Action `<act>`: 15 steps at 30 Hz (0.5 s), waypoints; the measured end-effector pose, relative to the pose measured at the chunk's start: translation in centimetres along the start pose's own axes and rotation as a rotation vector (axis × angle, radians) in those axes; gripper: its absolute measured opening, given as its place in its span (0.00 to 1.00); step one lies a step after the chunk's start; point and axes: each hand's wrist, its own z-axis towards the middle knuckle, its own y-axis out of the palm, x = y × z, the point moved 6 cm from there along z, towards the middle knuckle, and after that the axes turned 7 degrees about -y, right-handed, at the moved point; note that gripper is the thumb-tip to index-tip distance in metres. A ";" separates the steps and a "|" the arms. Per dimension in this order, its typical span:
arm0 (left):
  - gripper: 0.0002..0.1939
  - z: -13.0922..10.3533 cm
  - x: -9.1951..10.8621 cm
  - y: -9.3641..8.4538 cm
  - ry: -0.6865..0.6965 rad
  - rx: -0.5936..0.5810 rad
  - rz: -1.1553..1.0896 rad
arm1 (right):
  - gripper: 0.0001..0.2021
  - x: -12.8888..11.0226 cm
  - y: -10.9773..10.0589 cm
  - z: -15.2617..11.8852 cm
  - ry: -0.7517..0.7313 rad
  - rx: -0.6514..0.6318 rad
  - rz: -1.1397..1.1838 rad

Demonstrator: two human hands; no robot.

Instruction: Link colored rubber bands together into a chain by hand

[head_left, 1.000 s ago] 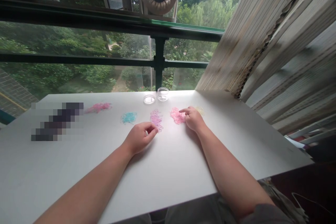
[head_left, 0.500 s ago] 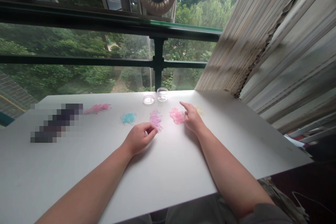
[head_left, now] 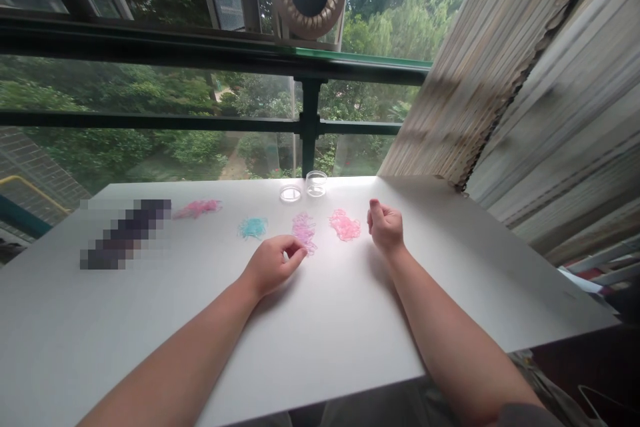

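Note:
My left hand (head_left: 275,265) rests over the table with thumb and forefinger pinched together at the near edge of a pile of purple rubber bands (head_left: 303,230). Whatever is in the pinch is too small to make out. My right hand (head_left: 386,227) is closed, its fingers curled in and one digit pointing up; what it holds, if anything, is hidden. Just left of it lies a pile of pink rubber bands (head_left: 345,225), apart from the hand. A pile of teal rubber bands (head_left: 253,227) lies beyond my left hand. No yellow pile shows.
A clear round container (head_left: 317,185) and a shallow clear lid or dish (head_left: 291,194) stand at the back edge of the white table (head_left: 310,333). Another pink heap (head_left: 201,207) and a pixelated dark object (head_left: 127,233) lie left. A curtain (head_left: 450,80) hangs at right.
My right hand has moved right, off the pink pile, and its outstretched finger has curled in. The yellow pile behind it is out of sight. My left hand keeps its pinch.

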 end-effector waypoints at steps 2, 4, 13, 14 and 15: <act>0.08 0.0 0.1 -0.3 0.009 0.022 -0.007 | 0.27 -0.6 1.2 -0.5 -0.046 -0.144 -0.006; 0.08 0.0 0.2 -0.6 0.015 0.039 -0.016 | 0.26 -1.1 2.4 -1.2 -0.082 -0.272 -0.054; 0.07 0.1 -0.7 -1.5 -0.025 0.118 -0.009 | 0.11 -2.0 6.3 -4.0 -0.062 -0.541 -0.009; 0.08 0.1 -0.8 -1.5 -0.026 0.120 -0.005 | 0.11 -2.0 6.5 -4.3 -0.029 -0.567 -0.004; 0.09 0.2 -0.9 -1.6 -0.025 0.120 -0.001 | 0.11 -2.0 6.6 -4.5 0.003 -0.597 -0.008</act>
